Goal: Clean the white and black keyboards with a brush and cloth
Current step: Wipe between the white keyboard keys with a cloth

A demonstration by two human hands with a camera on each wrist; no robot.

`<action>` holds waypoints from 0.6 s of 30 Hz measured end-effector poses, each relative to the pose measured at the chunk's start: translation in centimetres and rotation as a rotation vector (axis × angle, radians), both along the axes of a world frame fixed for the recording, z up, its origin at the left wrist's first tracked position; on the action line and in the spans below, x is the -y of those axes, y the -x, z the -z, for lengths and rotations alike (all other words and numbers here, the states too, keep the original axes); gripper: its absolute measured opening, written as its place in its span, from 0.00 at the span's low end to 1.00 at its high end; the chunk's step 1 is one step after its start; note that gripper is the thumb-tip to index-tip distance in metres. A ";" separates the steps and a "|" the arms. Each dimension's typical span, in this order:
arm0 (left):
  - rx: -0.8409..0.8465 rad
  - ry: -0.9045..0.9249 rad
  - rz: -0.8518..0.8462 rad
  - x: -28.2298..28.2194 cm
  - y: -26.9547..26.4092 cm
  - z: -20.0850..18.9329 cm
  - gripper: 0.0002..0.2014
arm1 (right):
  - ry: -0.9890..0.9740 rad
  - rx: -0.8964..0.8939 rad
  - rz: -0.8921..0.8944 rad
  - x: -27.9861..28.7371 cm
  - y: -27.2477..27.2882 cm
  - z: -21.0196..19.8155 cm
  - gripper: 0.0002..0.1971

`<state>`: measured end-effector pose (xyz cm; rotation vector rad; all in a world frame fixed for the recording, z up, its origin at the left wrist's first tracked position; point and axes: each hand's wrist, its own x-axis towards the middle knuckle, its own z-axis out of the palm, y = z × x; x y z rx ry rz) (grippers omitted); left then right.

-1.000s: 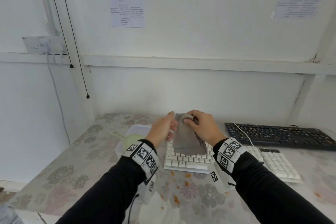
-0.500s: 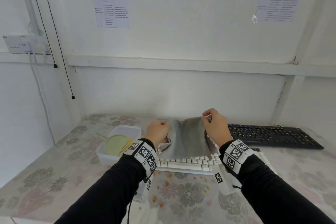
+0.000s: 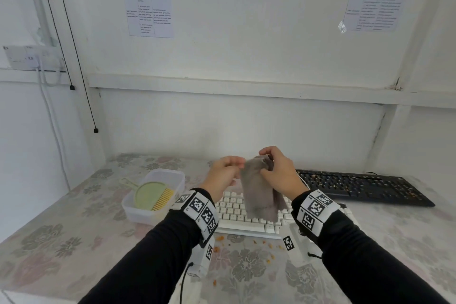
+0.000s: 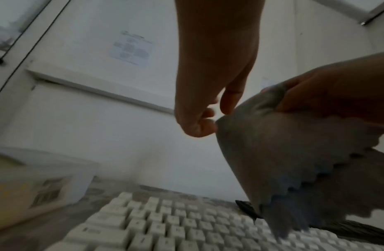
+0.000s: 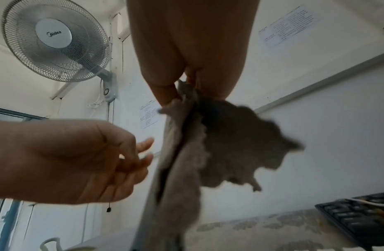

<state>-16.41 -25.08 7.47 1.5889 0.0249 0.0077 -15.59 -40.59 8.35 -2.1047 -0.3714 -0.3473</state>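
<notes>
A grey cloth [image 3: 259, 192] hangs folded in the air over the white keyboard [image 3: 234, 212]. My right hand [image 3: 265, 164] pinches its gathered top edge. My left hand [image 3: 234, 168] is just left of the cloth, its fingers loosely curled. In the left wrist view its fingertips [image 4: 208, 124] touch the cloth's [image 4: 283, 161] left corner with no clear grip. The right wrist view shows two layers of cloth [image 5: 182, 169] hanging from my right hand [image 5: 186, 91]. The black keyboard [image 3: 357, 187], speckled with crumbs, lies behind at the right. A green brush [image 3: 153, 195] lies in the container at the left.
The clear plastic container [image 3: 158, 175] sits left of the white keyboard. Orange crumbs [image 3: 219, 238] dot the floral tablecloth in front of it. A white wall stands close behind the table. A wall fan [image 5: 55, 40] hangs high on the left.
Half a second ago my hands held the cloth spread wide between them. They have come together, the cloth now hangs folded from my right hand, and my left hand's pinch has loosened.
</notes>
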 end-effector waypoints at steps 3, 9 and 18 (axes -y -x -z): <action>-0.048 -0.081 -0.079 -0.7 -1.0 1.5 0.32 | -0.069 0.008 -0.028 0.4 -0.1 0.0 0.18; -0.093 -0.048 0.220 -1.9 -1.6 2.6 0.13 | -0.256 0.024 -0.090 0.8 -0.6 0.0 0.13; 0.036 0.072 0.231 -3.0 -2.7 2.0 0.13 | -0.130 -0.064 -0.252 2.0 -2.0 1.0 0.34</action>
